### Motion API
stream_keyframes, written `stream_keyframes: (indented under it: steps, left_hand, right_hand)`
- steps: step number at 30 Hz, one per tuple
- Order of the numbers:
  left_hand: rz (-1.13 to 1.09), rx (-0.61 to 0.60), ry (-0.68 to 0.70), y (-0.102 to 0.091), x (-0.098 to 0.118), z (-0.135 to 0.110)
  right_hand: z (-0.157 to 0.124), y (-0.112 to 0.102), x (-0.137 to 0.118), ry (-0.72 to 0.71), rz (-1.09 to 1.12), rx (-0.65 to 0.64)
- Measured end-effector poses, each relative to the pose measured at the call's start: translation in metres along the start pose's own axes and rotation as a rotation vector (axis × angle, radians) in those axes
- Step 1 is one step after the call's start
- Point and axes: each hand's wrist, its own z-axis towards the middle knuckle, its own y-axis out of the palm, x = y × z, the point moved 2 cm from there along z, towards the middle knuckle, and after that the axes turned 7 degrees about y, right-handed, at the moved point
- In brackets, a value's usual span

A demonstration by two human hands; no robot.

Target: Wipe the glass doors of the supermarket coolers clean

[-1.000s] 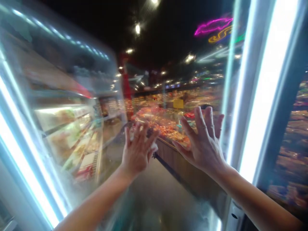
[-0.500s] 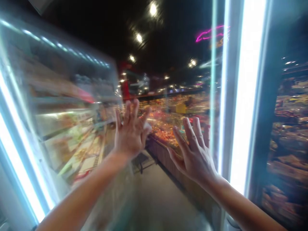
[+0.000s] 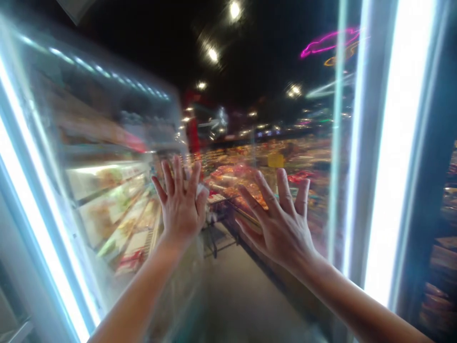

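left hand point(image 3: 183, 209) raised, back toward camera, fingers spread, nothing visibly held. right hand point(image 3: 283, 228) likewise: fanned out, leaning in toward left hand, gripping nothing. can't tell whether touching glazing or just up in the air.

right light strip point(image 3: 400, 143) outboard of right hand, lower part running down behind right forearm point(image 3: 350, 290). left light strip point(image 3: 37, 228) slanted, well left of left hand, lower end near left forearm point(image 3: 139, 290).

main risk, as a guess: jamming fingertips on glazing. likely cause: too much glare and smear to spot a clear surface ahead of either hand.

next: clipping right light strip with right forearm if swung outward. cause: overlapping in view, depth unreadable. same for left light strip, left forearm.

also: bumping dark low frame point(image 3: 216, 240), right of left hand and lower, apparently standing on floor point(image 3: 246, 295) further off. cause: easy to miss with attention up at hand height.

goods display point(image 3: 232, 176) between both hands, further away; lit shelves point(image 3: 114, 205) left of left hand. too blurred to identify items. could misjudge reach toward either, mainly from blur.
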Motion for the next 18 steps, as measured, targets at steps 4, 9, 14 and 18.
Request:
stream_keyframes:
  steps: [4, 9, 14, 18]
  left_hand:
    - [-0.011, -0.081, 0.117, -0.003, -0.002, -0.026]
    - [-0.005, -0.015, -0.079, -0.009, -0.032, -0.03]
    - [-0.009, -0.109, 0.069, -0.014, -0.04, -0.087]
    - [-0.003, -0.067, -0.185, -0.026, -0.1, -0.073]
  right_hand:
    - [0.004, 0.004, -0.009, 0.019, 0.004, 0.011]
    - [0.005, 0.013, -0.031, 0.028, 0.009, 0.01]
    - [-0.008, 0.026, -0.063, 0.101, 0.042, -0.021]
    - [-0.009, 0.032, -0.08, 0.144, 0.034, -0.006]
